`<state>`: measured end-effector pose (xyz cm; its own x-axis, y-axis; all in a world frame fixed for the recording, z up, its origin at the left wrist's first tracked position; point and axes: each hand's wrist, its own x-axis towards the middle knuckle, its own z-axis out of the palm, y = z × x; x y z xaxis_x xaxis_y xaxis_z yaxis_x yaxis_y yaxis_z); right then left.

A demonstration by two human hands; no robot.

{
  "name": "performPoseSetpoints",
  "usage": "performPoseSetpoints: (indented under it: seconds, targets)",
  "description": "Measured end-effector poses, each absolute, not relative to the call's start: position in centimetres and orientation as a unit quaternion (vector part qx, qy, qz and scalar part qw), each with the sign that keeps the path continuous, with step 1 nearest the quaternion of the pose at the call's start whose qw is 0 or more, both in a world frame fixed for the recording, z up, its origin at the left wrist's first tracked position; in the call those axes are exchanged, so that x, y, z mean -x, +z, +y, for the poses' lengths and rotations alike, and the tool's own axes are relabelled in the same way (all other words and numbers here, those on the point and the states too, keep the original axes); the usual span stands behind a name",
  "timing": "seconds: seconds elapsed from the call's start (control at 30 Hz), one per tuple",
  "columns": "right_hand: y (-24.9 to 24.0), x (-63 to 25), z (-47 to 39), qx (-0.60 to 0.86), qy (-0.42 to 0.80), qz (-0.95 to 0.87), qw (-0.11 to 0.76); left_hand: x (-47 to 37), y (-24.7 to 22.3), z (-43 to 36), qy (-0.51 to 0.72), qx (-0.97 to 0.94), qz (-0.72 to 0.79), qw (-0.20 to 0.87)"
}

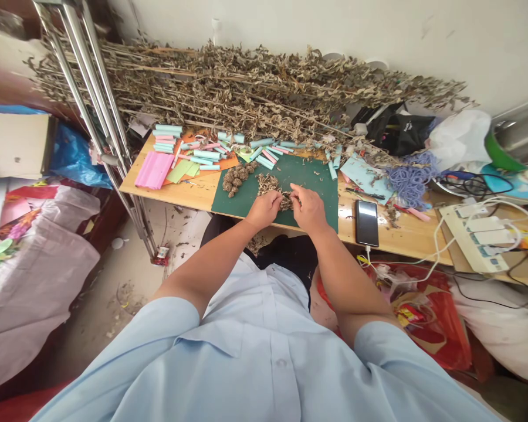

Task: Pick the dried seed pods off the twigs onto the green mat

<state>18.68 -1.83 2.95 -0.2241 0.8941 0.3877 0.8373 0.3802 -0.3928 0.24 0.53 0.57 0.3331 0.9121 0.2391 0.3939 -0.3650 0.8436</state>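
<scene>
Both hands, left hand [264,210] and right hand [307,206], pinched together on a clump of dried leaves [285,201] over the green mat [310,176] (rolled balls [237,176] heaped alongside).

A wooden bench [202,193] carries a green mat [317,181] at its front edge, with a heap of brown balls [237,176] and loose dried leaves [267,183] on it. Left lie pink paper [153,170] and rolled tubes [206,155]; behind, dried stalks [246,88]. Right lie a phone [366,223], blue cord [407,179] and a power strip [475,237].
</scene>
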Motion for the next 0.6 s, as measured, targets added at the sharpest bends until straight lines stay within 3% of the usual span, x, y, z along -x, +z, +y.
performPoseSetpoints:
  seconds: [0.3,0.6]
  targets:
    - [2.4,-18.4,-1.9,0.57,0.143,-0.714,0.38,-0.2,1.3,0.3,0.377,-0.74,0.437,0.345]
    - [1.9,-17.6,-2.0,0.562,0.245,-0.671,0.418,-0.1,1.0,0.2,0.387,-0.718,0.445,0.37]
